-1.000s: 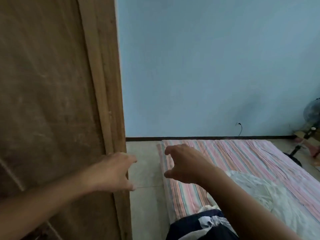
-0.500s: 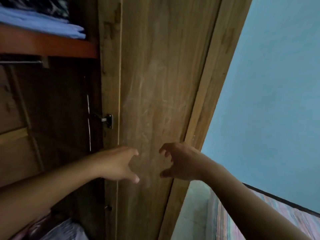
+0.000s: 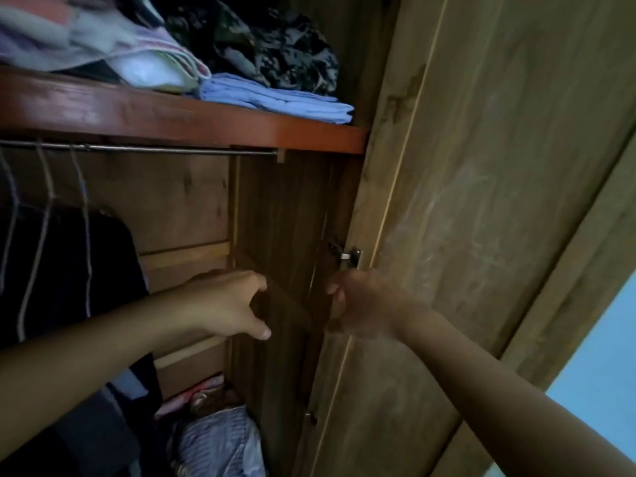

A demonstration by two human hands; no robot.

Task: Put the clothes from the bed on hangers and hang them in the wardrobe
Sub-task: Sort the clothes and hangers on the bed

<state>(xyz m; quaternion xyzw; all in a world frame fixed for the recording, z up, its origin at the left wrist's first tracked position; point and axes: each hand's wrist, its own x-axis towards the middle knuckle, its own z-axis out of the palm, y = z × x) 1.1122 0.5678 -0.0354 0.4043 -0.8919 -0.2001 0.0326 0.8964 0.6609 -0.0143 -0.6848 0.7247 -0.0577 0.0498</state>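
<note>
Reaching into an open wardrobe (image 3: pixel 192 201), both arms bare, both hands holding nothing. Cut off at the left edge: thin wire hangers (image 3: pixel 44 201) hooked over a metal rail (image 3: pixel 155 148), carrying a dark garment (image 3: pixel 69 270) too shadowed to identify. Running above the rail, a reddish wooden shelf (image 3: pixel 172 118), loaded with a blurred pale bundle (image 3: pixel 103 39) at left, a folded light-blue cloth (image 3: pixel 275 98) near its right end, and a dark mottled heap (image 3: pixel 275 46) behind that; top of the heap lost beyond the frame. Low down in the wardrobe, a crumpled striped bluish cloth (image 3: pixel 220 442) beside something pinkish, both dim and hard to make out. Hovering mid-frame in front of the wooden back panel, left hand (image 3: pixel 223 304), grip apart, fingers loosely bent, thumb pointing right, touching nothing. Just right of it, near the inner edge of the door, right hand (image 3: pixel 364 304), motion-blurred, fingers loosely curled with nothing between them, grip apart too; contact with the door edge impossible to judge. Sitting directly above that hand, a small metal latch (image 3: pixel 347 254). Filling the right side, the open wooden door (image 3: pixel 481 201), scuffed and tilted by the camera angle. Showing at the far lower right, only a sliver of pale blue wall (image 3: pixel 599 373). Bed and its clothes out of view.
</note>
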